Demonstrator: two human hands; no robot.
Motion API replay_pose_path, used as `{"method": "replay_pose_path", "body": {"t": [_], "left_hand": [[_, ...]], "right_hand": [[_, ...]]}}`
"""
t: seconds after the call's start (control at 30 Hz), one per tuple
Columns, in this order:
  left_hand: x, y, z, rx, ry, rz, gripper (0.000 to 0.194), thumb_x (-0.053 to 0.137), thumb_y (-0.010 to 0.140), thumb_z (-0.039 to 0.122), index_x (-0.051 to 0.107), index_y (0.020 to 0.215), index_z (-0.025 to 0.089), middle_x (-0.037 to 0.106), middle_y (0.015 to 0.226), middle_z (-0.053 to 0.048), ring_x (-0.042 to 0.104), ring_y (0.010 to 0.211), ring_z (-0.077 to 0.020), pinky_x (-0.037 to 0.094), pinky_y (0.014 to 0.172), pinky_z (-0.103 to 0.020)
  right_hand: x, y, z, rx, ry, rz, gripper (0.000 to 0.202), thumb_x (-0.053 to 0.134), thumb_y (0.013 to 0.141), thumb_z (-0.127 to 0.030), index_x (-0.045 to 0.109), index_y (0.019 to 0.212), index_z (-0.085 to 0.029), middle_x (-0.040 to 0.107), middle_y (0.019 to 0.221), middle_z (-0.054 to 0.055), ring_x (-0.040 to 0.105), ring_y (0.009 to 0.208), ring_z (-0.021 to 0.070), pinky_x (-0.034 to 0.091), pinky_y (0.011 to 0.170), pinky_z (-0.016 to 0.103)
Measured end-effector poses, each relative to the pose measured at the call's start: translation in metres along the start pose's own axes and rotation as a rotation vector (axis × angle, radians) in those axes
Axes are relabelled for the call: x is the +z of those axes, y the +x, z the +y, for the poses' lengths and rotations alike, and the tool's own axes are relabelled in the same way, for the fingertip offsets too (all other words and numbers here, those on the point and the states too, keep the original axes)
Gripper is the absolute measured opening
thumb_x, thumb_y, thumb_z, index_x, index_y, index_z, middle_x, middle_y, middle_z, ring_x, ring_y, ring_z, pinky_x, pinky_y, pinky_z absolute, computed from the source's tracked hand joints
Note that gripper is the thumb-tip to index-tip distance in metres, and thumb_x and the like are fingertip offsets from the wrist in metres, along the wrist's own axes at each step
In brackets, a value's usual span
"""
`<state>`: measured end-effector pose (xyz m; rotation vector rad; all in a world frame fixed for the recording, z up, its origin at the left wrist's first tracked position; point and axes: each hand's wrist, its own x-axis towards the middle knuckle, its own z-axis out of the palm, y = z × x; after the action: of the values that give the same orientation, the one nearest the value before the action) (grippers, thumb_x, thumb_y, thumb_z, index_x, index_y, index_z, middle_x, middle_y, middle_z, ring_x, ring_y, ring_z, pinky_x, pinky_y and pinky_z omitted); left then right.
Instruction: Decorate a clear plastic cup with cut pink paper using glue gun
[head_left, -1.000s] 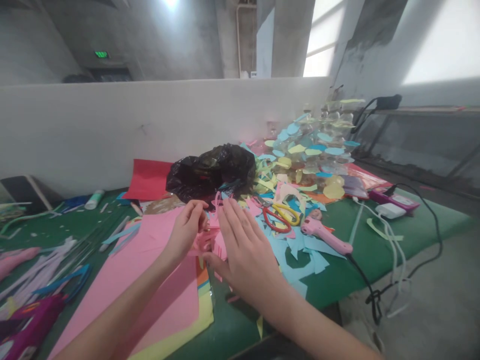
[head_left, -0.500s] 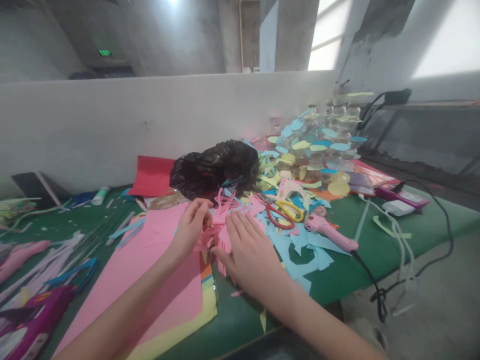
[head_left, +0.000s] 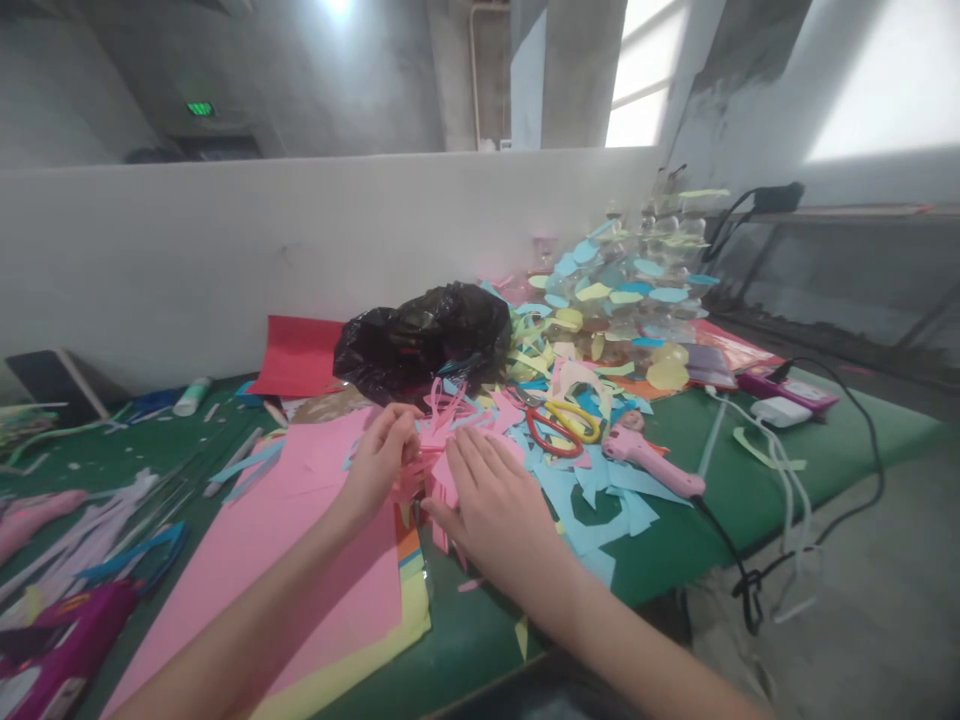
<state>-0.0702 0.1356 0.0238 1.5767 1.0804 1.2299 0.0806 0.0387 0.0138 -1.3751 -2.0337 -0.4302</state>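
My left hand (head_left: pixel 384 450) is closed, its fingers curled in a pinch on the thin pink paper strips (head_left: pixel 427 450). Flat across a piece of pink paper (head_left: pixel 508 448) lies my right hand (head_left: pixel 487 490), fingers stretched out and thumb pointing toward the left hand. The fingertips of the left hand are partly hidden. Looped pink strips (head_left: pixel 448 400) stick up just behind both hands. Under my left forearm rests a large pink sheet (head_left: pixel 315 560), with a yellow sheet (head_left: pixel 416 605) showing beneath it.
Scissors with red and yellow handles (head_left: pixel 559 430) and a pink glue gun (head_left: pixel 652 460) lie right of my hands among blue paper scraps (head_left: pixel 600 525). A black plastic bag (head_left: pixel 424 340) stands behind. Its cable and white cords hang off the table's right edge.
The view has shifted slightly, so the surroundings appear a little further left. Both hands stay at the pink paper in nearly the same pose.
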Motion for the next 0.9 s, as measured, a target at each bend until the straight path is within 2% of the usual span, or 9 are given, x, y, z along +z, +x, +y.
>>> {"method": "replay_pose_path", "body": {"t": [0.17, 0.37, 0.43, 0.53, 0.63, 0.73, 0.8, 0.9], "left_hand": [[0.001, -0.001, -0.003, 0.001, -0.039, -0.002, 0.024, 0.052, 0.09, 0.045, 0.056, 0.088, 0.021, 0.035, 0.05, 0.01, 0.031, 0.045, -0.0087, 0.027, 0.046, -0.021], [0.001, 0.0, -0.004, 0.018, 0.008, 0.007, 0.025, 0.051, 0.09, 0.045, 0.057, 0.088, 0.021, 0.039, 0.05, 0.009, 0.035, 0.045, -0.0091, 0.028, 0.046, -0.021], [0.0, 0.0, -0.001, 0.014, 0.026, 0.013, 0.024, 0.051, 0.089, 0.045, 0.056, 0.087, 0.021, 0.041, 0.05, 0.009, 0.036, 0.046, -0.0095, 0.028, 0.045, -0.021], [0.001, -0.001, 0.005, 0.004, 0.066, 0.023, 0.023, 0.05, 0.089, 0.044, 0.056, 0.088, 0.022, 0.044, 0.05, 0.008, 0.04, 0.047, -0.0107, 0.032, 0.048, -0.022], [0.002, 0.002, 0.013, 0.064, 0.115, 0.056, 0.021, 0.049, 0.088, 0.041, 0.056, 0.086, 0.021, 0.049, 0.053, 0.006, 0.048, 0.052, -0.0126, 0.04, 0.054, -0.024], [0.0, 0.018, 0.019, 0.149, 0.228, 0.046, 0.021, 0.049, 0.087, 0.04, 0.058, 0.087, 0.021, 0.06, 0.067, 0.002, 0.058, 0.066, -0.0155, 0.047, 0.065, -0.027], [-0.002, 0.04, 0.023, 0.177, 0.402, -0.023, 0.025, 0.046, 0.087, 0.04, 0.062, 0.092, 0.022, 0.067, 0.082, -0.002, 0.063, 0.077, -0.0183, 0.05, 0.072, -0.03], [-0.001, 0.089, 0.023, 0.36, 0.821, -0.149, 0.031, 0.041, 0.088, 0.034, 0.068, 0.096, 0.021, 0.07, 0.104, -0.007, 0.063, 0.102, -0.0237, 0.048, 0.094, -0.036]], "right_hand": [[0.004, -0.001, -0.001, 0.004, -0.004, -0.04, 0.063, 0.043, 0.1, -0.049, 0.057, 0.134, 0.003, 0.058, 0.139, 0.022, 0.054, 0.13, 0.0326, 0.045, 0.111, 0.043], [0.002, 0.0, -0.001, 0.005, 0.038, -0.033, 0.06, 0.043, 0.101, -0.045, 0.057, 0.134, 0.003, 0.058, 0.138, 0.023, 0.054, 0.13, 0.0333, 0.046, 0.11, 0.045], [-0.003, 0.0, 0.0, 0.004, 0.065, 0.001, 0.061, 0.04, 0.102, -0.046, 0.056, 0.135, 0.002, 0.056, 0.141, 0.022, 0.053, 0.132, 0.0325, 0.045, 0.11, 0.045], [-0.015, -0.005, 0.005, 0.017, 0.102, 0.12, 0.061, 0.035, 0.103, -0.043, 0.05, 0.139, 0.004, 0.048, 0.147, 0.022, 0.043, 0.14, 0.0308, 0.042, 0.113, 0.046], [-0.031, -0.019, 0.018, 0.085, 0.143, 0.202, 0.057, 0.033, 0.104, -0.038, 0.047, 0.142, 0.002, 0.047, 0.149, 0.021, 0.039, 0.143, 0.0283, 0.04, 0.114, 0.046], [-0.05, -0.043, 0.039, 0.279, 0.235, 0.213, 0.056, 0.033, 0.103, -0.041, 0.049, 0.144, -0.007, 0.05, 0.148, 0.016, 0.043, 0.14, 0.0262, 0.041, 0.113, 0.045], [-0.064, -0.061, 0.053, 0.532, 0.329, 0.186, 0.055, 0.03, 0.102, -0.046, 0.056, 0.139, -0.015, 0.057, 0.143, 0.011, 0.049, 0.136, 0.026, 0.044, 0.111, 0.044], [-0.085, -0.087, 0.07, 0.929, 0.496, 0.204, 0.061, 0.021, 0.101, -0.052, 0.068, 0.127, -0.023, 0.067, 0.132, 0.006, 0.052, 0.133, 0.0271, 0.041, 0.112, 0.047]]}}
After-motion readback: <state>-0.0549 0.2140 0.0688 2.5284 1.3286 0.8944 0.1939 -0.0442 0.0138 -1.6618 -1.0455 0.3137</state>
